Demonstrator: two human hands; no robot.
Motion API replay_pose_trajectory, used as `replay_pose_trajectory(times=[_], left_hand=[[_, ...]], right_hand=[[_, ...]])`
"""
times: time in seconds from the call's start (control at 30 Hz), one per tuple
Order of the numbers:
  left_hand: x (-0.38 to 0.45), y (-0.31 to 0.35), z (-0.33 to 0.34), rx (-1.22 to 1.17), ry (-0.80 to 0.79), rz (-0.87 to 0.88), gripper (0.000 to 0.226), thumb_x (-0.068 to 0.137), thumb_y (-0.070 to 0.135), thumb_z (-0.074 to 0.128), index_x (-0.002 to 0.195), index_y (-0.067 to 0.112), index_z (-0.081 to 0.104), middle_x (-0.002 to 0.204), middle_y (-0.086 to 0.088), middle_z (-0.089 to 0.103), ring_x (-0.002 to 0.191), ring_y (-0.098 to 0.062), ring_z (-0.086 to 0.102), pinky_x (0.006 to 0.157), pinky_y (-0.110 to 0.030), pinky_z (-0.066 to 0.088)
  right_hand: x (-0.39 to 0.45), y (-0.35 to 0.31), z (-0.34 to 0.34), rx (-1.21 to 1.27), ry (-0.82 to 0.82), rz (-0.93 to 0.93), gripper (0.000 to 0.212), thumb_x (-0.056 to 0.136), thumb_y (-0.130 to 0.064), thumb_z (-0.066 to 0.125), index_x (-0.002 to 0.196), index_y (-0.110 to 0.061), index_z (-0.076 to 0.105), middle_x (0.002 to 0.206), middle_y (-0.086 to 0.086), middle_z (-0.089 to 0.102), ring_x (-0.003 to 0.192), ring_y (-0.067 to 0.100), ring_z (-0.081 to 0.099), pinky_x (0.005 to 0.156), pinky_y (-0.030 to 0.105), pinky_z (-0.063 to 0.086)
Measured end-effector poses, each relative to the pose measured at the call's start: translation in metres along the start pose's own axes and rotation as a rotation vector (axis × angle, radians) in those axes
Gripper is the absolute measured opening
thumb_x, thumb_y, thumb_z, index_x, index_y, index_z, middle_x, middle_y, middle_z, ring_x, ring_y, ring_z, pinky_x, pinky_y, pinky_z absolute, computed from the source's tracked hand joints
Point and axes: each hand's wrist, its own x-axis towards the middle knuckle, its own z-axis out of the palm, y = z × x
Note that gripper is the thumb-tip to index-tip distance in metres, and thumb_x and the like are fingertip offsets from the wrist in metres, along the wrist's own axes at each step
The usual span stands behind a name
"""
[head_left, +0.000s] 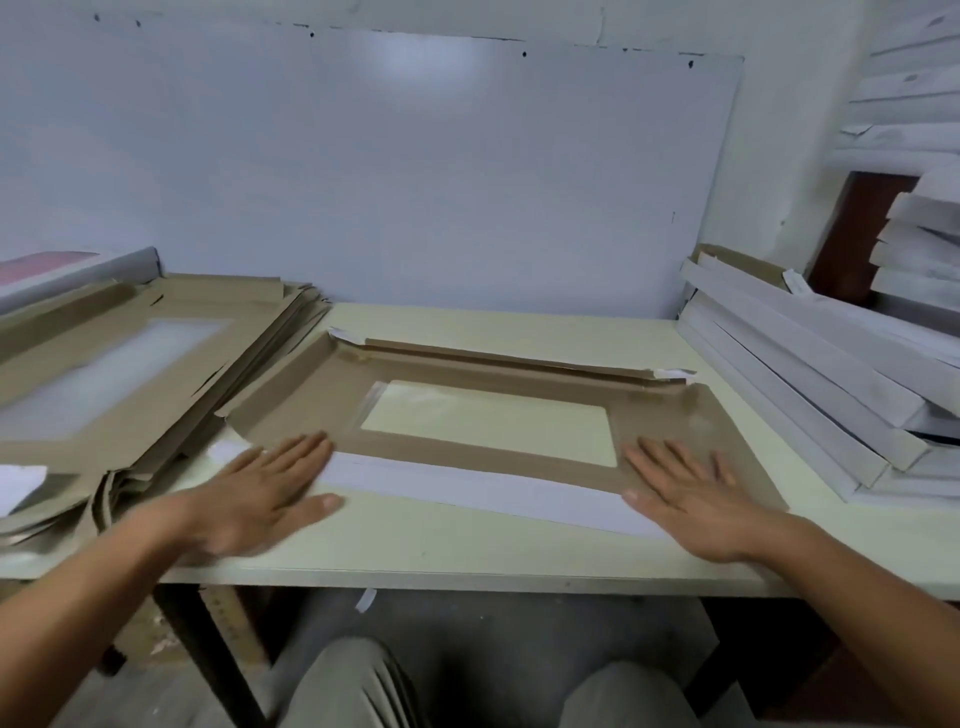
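Blank (311, 395): flat on bench (467, 551), centre, by front edge. Judged light, thin, floppy, crease-prone. Left hand (270, 488) and right hand (691, 493) pressing flap (467, 483) ends, fingers (306, 447) straight, gripping nothing. Lift by both short ends.

The left hand (265, 493) lies flat, palm down, fingers straight and together, pointing far and to the right, thumb spread out. The right hand (693, 499), well apart from it, lies flat too, fingers straight and slightly fanned, pointing far and left. The bare left forearm (104, 587) reaches in from the near left, the right forearm (857, 587) from the near right.
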Motion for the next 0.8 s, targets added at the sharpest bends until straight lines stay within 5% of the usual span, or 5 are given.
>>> replay_pose_trajectory(times=[0.17, 0.37, 0.57, 0.7, 0.8], left_hand=[[0.006, -0.029, -0.008, -0.084, 0.256, 0.074, 0.098, 0.078, 0.086, 0.026, 0.150, 0.020, 0.039, 0.159, 0.002, 0.029, 0.145, -0.011, 0.030, 0.118, -0.029, 0.025], [0.015, -0.026, -0.018, 0.001, 0.531, 0.326, 0.063, 0.091, 0.064, 0.037, 0.094, 0.014, 0.075, 0.100, 0.000, 0.068, 0.093, -0.020, 0.065, 0.079, -0.032, 0.053], [0.034, -0.022, -0.019, -0.084, 0.586, 0.172, 0.042, 0.097, 0.050, 0.037, 0.080, 0.015, 0.053, 0.073, 0.004, 0.054, 0.069, -0.026, 0.053, 0.060, -0.037, 0.040], [0.055, -0.001, -0.012, -0.022, 0.496, -0.029, 0.016, 0.102, 0.036, 0.037, 0.095, 0.024, 0.045, 0.094, 0.001, 0.066, 0.087, -0.027, 0.059, 0.076, -0.034, 0.034], [0.066, 0.025, -0.013, 0.045, 0.422, -0.134, 0.017, 0.098, 0.030, 0.038, 0.111, 0.023, 0.046, 0.111, -0.004, 0.060, 0.103, -0.027, 0.056, 0.090, -0.040, 0.037]], right_hand=[[-0.015, -0.014, -0.005, -0.032, 0.334, -0.158, 0.060, 0.099, -0.064, 0.020, 0.155, -0.048, 0.005, 0.166, -0.011, 0.002, 0.152, 0.014, -0.001, 0.120, 0.042, 0.003], [-0.021, -0.058, -0.008, -0.123, 0.428, -0.335, 0.052, 0.094, -0.066, 0.029, 0.119, -0.034, 0.062, 0.126, -0.014, 0.043, 0.114, 0.011, 0.041, 0.090, 0.029, 0.035], [-0.013, -0.062, -0.015, -0.176, 0.405, -0.258, 0.048, 0.102, -0.051, 0.018, 0.130, -0.037, 0.054, 0.104, -0.012, 0.046, 0.099, 0.013, 0.047, 0.077, 0.032, 0.036], [0.000, -0.070, -0.019, -0.077, 0.397, -0.091, 0.044, 0.105, -0.036, 0.031, 0.149, -0.036, 0.037, 0.120, -0.004, 0.060, 0.108, 0.021, 0.056, 0.086, 0.037, 0.046], [0.011, -0.085, -0.017, -0.106, 0.272, -0.083, 0.055, 0.106, -0.037, 0.030, 0.158, -0.029, 0.014, 0.150, 0.003, 0.039, 0.135, 0.027, 0.037, 0.111, 0.047, 0.031]])
